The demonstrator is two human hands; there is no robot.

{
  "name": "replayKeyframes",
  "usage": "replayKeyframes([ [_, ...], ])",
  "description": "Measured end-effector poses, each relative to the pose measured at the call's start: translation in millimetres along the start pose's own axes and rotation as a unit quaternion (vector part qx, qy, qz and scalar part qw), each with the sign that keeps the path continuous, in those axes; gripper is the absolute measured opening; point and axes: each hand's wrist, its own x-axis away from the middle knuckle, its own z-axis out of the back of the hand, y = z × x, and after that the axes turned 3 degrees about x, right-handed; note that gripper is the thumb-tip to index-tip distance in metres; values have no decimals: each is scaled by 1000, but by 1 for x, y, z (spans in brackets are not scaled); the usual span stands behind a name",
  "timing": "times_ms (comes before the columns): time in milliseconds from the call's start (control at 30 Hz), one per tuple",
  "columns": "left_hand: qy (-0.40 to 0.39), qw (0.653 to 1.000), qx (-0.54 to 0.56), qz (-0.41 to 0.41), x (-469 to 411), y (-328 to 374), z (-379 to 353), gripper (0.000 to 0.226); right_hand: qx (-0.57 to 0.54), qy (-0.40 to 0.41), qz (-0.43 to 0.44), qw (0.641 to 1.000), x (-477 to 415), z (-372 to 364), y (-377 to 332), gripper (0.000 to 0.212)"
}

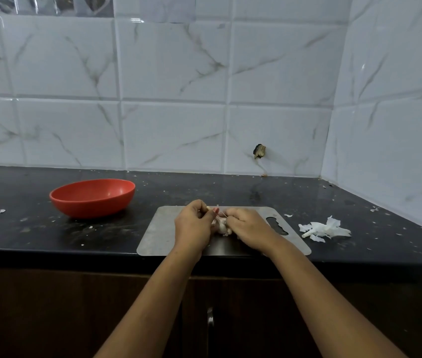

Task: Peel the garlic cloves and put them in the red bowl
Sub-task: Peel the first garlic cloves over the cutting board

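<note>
A cluster of white garlic cloves (pixel 221 226) sits between my two hands over a steel cutting board (pixel 163 233). My left hand (pixel 194 226) grips the garlic from the left, fingers curled round it. From the right, my right hand (pixel 248 227) pinches at the garlic's skin near the top. Most of the garlic is hidden by my fingers. The red bowl (pixel 92 197) stands on the black counter to the left of the board, and nothing shows inside it.
A pile of white garlic skins and a stem (pixel 324 228) lies on the black counter (pixel 359 228) right of the board. Small skin flecks are scattered about. Tiled walls close the back and right side. A cabinet handle (pixel 210 317) is below the counter edge.
</note>
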Motion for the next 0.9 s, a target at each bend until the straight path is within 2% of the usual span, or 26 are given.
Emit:
replayKeyframes([
  [133,1,1000,9,10,-2,-1,-1,29,41,-12,9,999,-2,2,0,25],
  [267,8,999,33,20,-5,-1,-2,29,73,11,29,997,-3,-1,-3,24],
  [467,22,999,15,27,-8,-3,-2,31,152,28,15,988,-4,-11,-10,12],
  [667,4,999,37,27,-1,3,-2,27,130,33,-41,990,-7,-8,-11,17],
  [833,38,995,80,40,1,6,0,24,-10,96,-128,987,-10,-1,-6,26],
  [900,49,996,60,39,1,7,0,21,-5,85,-130,988,-12,0,-4,28],
])
